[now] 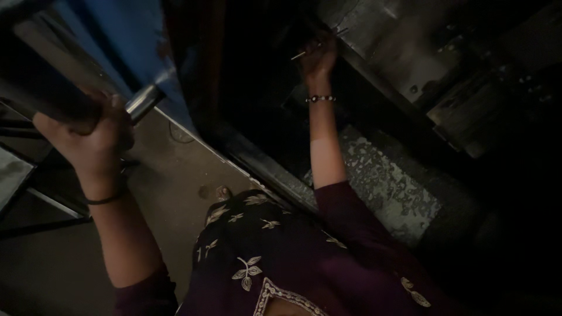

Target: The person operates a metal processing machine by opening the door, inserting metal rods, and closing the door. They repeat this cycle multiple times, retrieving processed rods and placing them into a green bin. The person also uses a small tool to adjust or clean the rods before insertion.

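Observation:
My left hand (pixel 93 137) is wrapped around a shiny metal tube (pixel 143 100) that runs up to the left under a blue panel (pixel 126 44). A dark band sits on that wrist. My right hand (pixel 319 55) reaches far ahead into a dark recess and pinches a thin pale stick (pixel 298 55) against a grey metal surface (pixel 380 41). A beaded bracelet (pixel 321 98) circles the right wrist. My dark purple embroidered garment (pixel 281 257) fills the lower middle.
A worn, speckled grey slab (pixel 392 181) lies below the right arm. A metal ledge (pixel 257 158) runs diagonally between the slab and a dusty brown floor (pixel 175 175). Dark metal frame bars (pixel 35 199) stand at the left. The right side is very dark.

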Demonstrator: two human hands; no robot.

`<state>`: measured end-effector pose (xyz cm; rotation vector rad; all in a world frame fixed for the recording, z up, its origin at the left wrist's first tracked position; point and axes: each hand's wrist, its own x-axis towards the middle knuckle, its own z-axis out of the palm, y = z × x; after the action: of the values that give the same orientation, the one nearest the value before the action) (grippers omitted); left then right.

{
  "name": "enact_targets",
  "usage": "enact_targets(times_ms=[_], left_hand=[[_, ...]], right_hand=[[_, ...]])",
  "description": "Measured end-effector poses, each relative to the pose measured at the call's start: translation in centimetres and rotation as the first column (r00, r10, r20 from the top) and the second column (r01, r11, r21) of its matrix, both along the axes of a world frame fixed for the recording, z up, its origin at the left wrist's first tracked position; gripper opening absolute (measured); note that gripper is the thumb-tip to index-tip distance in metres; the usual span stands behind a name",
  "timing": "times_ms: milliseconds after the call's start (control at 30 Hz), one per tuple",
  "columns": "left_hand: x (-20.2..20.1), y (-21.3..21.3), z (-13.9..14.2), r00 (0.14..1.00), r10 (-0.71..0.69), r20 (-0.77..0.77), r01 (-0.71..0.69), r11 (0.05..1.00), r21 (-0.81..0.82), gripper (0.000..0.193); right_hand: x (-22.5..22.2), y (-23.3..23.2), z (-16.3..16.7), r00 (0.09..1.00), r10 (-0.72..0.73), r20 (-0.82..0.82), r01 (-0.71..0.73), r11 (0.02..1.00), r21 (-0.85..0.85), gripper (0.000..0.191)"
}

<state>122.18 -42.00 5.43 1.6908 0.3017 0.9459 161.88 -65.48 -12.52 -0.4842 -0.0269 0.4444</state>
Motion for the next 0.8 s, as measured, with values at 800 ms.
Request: enact_targets(times_ms=[800], left_hand=[[-0.6, 0.3, -3.3, 0.990, -0.039, -0.138, 0.050, 0.996, 0.077, 0.009]], right_hand=[[-4.5, -2.5, -0.9, 0.876, 0.082, 0.475, 0.294, 0.691, -0.661, 0.091]])
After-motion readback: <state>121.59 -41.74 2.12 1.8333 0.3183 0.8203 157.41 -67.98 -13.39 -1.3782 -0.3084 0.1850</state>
